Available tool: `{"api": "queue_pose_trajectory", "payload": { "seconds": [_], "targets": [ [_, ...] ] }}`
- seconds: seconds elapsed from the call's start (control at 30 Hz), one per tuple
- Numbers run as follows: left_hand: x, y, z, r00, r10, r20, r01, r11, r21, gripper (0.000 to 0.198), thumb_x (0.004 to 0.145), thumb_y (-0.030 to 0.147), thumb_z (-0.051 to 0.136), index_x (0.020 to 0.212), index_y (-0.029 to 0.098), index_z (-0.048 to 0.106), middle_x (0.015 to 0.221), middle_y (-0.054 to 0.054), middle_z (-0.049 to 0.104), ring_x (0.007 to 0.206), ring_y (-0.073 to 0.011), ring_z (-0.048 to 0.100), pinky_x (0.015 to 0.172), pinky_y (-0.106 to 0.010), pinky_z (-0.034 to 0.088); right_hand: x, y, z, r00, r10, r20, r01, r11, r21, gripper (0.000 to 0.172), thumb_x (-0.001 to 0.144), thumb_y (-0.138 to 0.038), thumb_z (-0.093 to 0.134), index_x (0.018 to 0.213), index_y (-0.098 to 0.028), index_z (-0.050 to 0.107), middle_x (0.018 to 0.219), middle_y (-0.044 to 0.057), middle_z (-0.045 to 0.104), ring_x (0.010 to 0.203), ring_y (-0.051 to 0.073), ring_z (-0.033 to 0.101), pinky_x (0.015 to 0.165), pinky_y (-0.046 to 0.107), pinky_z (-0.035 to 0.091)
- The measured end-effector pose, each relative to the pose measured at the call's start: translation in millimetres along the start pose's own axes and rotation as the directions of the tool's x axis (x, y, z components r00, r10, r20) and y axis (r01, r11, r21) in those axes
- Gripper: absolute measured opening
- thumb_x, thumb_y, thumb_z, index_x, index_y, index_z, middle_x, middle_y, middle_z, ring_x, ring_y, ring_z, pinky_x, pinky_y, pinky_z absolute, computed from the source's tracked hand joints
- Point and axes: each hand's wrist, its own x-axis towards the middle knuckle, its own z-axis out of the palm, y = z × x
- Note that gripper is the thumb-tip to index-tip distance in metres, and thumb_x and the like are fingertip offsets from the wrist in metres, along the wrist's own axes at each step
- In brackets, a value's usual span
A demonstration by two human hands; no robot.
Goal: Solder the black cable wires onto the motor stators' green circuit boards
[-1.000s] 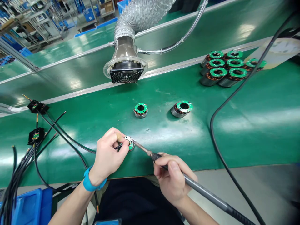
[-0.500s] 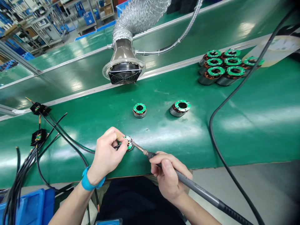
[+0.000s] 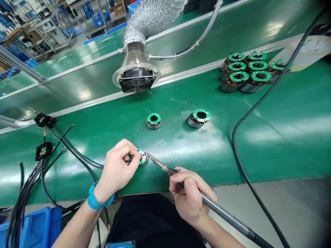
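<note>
Here, left hand (image 3: pixel 119 169): pinched on my black cable (image 3: pixel 128 160).
Round board (image 3: pixel 143 160): on the tabletop (image 3: pixel 178 144), just right of my left fingertips.
Right hand (image 3: pixel 191 196): wrapped around my soldering iron (image 3: pixel 219 210), tip at the board's right edge.

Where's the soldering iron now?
In the head view, the soldering iron is in the right hand, lower right of centre, its tip beside the round board.

The person in front of me wears a single head camera, facing forward and down across the glossy green workbench (image 3: pixel 186 155). It looks from near, above the bare left hand (image 3: pixel 119 170) and bare right hand (image 3: pixel 190 196); the crinkled silver foil duct (image 3: pixel 155 20) and grey metal racks (image 3: pixel 55 34) lie farther off, along the top edge.
</note>
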Motion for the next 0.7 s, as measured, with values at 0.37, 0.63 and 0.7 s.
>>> {"api": "queue_pose_trajectory", "payload": {
  "seconds": [0.37, 0.63, 0.7],
  "targets": [
    [0.1, -1.6, -2.5, 0.999, -0.002, 0.049, 0.003, 1.000, -0.008, 0.025, 0.094, 0.016, 0.066, 0.070, 0.016, 0.060, 0.086, -0.003, 0.065, 0.062, -0.0092, 0.043, 0.054, -0.027, 0.033, -2.4, 2.4, -0.4, 0.997, -0.080, -0.014, 0.080, 0.997, -0.011, 0.030, 0.105, -0.015, 0.045, 0.089, -0.018, 0.071, 0.057, -0.004, 0.053, 0.049, 0.013, 0.049, 0.064, 0.034, 0.049],
    [0.6, -0.2, -5.8, 0.997, 0.027, 0.073, -0.026, 1.000, -0.003, 0.023, 0.096, 0.018, 0.067, 0.073, 0.016, 0.065, 0.090, -0.005, 0.067, 0.066, -0.0100, 0.052, 0.056, -0.025, 0.038, 0.5, 4.9, -3.2, 0.972, -0.211, 0.104, 0.211, 0.977, 0.010, 0.028, 0.097, -0.008, 0.043, 0.090, -0.016, 0.069, 0.059, -0.003, 0.053, 0.045, 0.013, 0.046, 0.053, 0.031, 0.044],
    [0.5, 1.5, -8.0, 0.996, 0.028, 0.087, -0.028, 1.000, -0.001, 0.023, 0.096, 0.018, 0.067, 0.073, 0.015, 0.065, 0.091, -0.005, 0.068, 0.067, -0.0098, 0.054, 0.057, -0.025, 0.039, 0.1, 6.2, -3.8, 0.967, -0.221, 0.123, 0.221, 0.975, 0.015, 0.028, 0.096, -0.007, 0.043, 0.092, -0.015, 0.069, 0.061, -0.002, 0.053, 0.046, 0.013, 0.047, 0.053, 0.031, 0.044]
  ]
}}
